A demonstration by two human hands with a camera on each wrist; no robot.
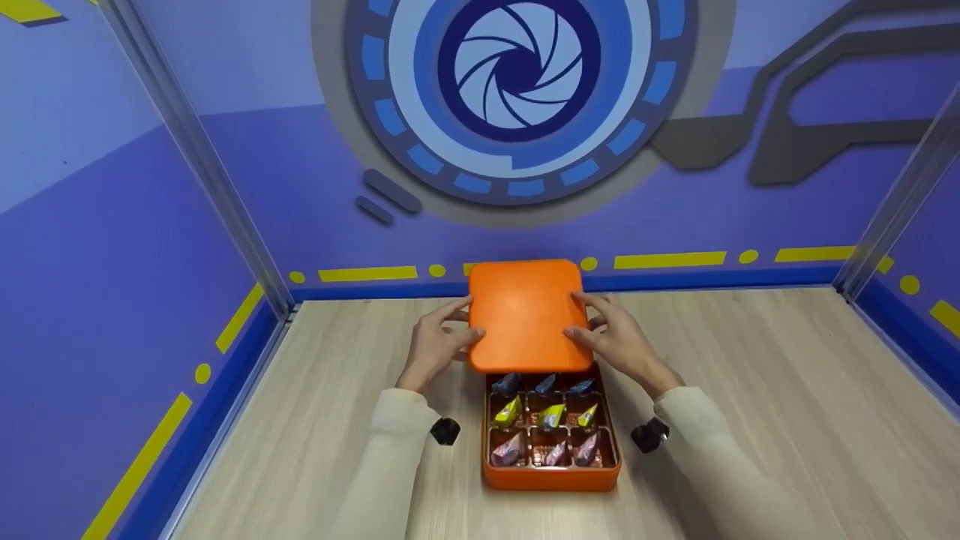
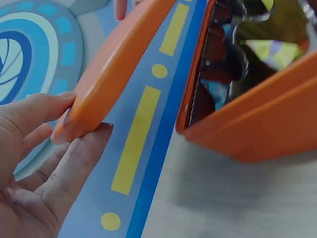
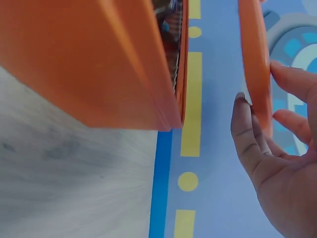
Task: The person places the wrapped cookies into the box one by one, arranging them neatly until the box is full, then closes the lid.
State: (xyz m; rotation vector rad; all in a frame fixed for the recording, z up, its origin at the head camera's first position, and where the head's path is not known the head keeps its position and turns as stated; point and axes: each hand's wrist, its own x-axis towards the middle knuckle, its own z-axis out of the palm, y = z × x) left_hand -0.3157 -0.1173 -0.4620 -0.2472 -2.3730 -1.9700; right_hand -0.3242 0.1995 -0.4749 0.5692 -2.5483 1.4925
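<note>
Both hands hold an orange square lid by its two sides, raised over the back of an orange box. My left hand pinches the left edge; in the left wrist view its thumb lies on one face and its fingers on the other. On the opposite edge, my right hand grips with thumb and fingers on either face of the lid. The box has a divided insert with small wrapped pieces: pink ones in front, yellow ones mid-row, blue ones behind, partly under the lid.
The box stands on a light wood-grain table. A blue and purple printed panel rises behind the table, with side panels left and right. Dark round devices sit at both wrists.
</note>
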